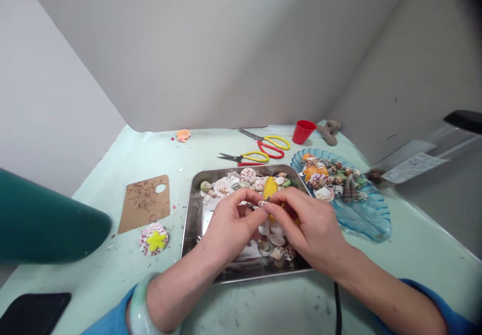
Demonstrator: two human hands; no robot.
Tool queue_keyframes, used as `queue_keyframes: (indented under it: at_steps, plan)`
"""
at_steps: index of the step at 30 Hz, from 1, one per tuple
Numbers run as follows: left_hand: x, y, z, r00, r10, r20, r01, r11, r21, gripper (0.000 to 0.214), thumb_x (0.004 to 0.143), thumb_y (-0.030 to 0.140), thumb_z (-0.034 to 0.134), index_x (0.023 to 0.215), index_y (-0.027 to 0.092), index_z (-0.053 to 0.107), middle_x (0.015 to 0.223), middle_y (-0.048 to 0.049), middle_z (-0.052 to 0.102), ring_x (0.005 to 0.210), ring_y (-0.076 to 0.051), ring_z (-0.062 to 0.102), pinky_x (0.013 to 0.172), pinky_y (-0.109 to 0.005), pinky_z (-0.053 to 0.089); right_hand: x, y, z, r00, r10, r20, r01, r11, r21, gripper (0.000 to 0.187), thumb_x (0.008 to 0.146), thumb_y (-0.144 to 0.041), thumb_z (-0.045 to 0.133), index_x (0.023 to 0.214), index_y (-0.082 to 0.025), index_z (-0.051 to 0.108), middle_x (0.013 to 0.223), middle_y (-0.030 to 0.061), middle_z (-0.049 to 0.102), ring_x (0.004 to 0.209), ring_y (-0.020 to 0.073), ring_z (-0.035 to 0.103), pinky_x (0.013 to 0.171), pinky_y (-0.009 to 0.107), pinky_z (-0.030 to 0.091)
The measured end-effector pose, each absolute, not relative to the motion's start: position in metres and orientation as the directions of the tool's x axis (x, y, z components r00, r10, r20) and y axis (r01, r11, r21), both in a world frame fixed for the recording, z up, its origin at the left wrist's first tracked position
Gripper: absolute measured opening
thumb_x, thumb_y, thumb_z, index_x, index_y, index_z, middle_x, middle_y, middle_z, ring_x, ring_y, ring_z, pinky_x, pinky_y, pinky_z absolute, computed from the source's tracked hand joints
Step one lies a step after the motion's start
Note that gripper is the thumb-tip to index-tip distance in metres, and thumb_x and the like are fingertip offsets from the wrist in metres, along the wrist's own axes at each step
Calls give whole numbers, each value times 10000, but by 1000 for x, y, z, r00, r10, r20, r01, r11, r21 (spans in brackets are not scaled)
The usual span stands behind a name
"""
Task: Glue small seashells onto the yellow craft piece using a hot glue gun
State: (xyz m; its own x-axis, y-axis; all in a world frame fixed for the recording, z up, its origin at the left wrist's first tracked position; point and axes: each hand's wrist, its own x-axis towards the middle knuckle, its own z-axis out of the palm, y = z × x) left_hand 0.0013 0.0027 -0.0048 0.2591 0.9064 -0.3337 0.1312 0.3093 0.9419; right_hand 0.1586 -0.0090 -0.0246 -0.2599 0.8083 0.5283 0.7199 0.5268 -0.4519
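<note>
Above a metal tray [187,229] of shells, my left hand [235,219] and my right hand [311,219] meet fingertip to fingertip. Pinched between them is a small speckled shell [263,203], white with dark marks and mostly covered by my fingers. Behind it in the tray is a yellow piece [270,188], partly hidden by my right hand. White scallop shells, a round spotted shell [247,175] and a green snail shell [205,187] lie along the tray's far side. Several more shells [276,239] show below my hands.
Right of the tray, a blue shell-shaped dish [371,224] holds shells. Two pairs of scissors [273,141] [244,157] and a red cup [303,132] stand behind. Leftward are a brown board [145,202], a scallop with a yellow flower [153,239] and a large green cylinder [45,219].
</note>
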Motion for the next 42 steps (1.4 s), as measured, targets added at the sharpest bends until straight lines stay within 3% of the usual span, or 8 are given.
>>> queue_keyframes:
  at_steps: [21, 42]
  plan:
    - [0, 4, -11, 247, 921, -302, 93, 288, 953, 208, 785, 356, 572, 890, 180, 536, 487, 52, 498, 464, -103, 477, 522, -237, 404, 160, -8, -26, -294, 856, 425, 673, 501, -544, 117, 919, -263, 470, 899, -181, 551, 755, -15, 559, 628, 93, 499, 610, 240, 365]
    - [-1, 4, -10, 274, 913, -302, 82, 290, 953, 200, 794, 360, 563, 876, 181, 526, 489, 48, 503, 469, -104, 478, 536, -241, 402, 161, -9, -24, -310, 855, 417, 643, 511, -570, 96, 919, -229, 465, 884, -190, 544, 728, -25, 541, 620, 93, 482, 610, 239, 363]
